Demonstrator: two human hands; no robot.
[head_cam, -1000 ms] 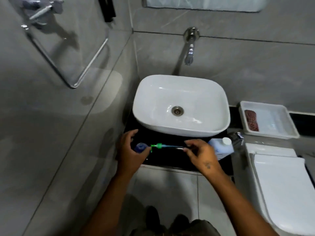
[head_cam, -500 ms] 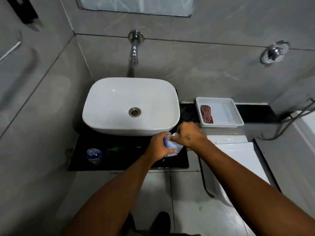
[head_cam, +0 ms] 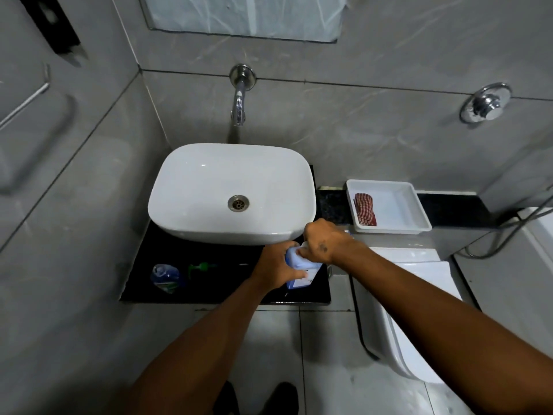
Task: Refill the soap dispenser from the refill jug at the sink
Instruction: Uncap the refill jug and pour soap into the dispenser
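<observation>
The pale blue refill jug (head_cam: 299, 269) stands on the black counter (head_cam: 209, 292) just in front of the white basin's (head_cam: 191, 211) right corner. My left hand (head_cam: 273, 266) wraps around the jug's body from the left. My right hand (head_cam: 324, 239) is closed over the jug's top, hiding its cap. The clear blue soap dispenser bottle (head_cam: 166, 277) stands at the counter's left. Its green pump (head_cam: 202, 268) lies beside it on the counter, apart from the bottle.
A wall tap (head_cam: 239, 106) hangs over the basin. To the right a white tray (head_cam: 398, 205) holds a red checked cloth (head_cam: 365, 209). A white toilet (head_cam: 419, 319) stands below it, with a hose (head_cam: 505, 235) and wall valve (head_cam: 484, 103) further right.
Both hands left the dispenser and its pump at the left and moved right onto the refill jug. The view shifted right. In the last half second the hands hardly moved.
</observation>
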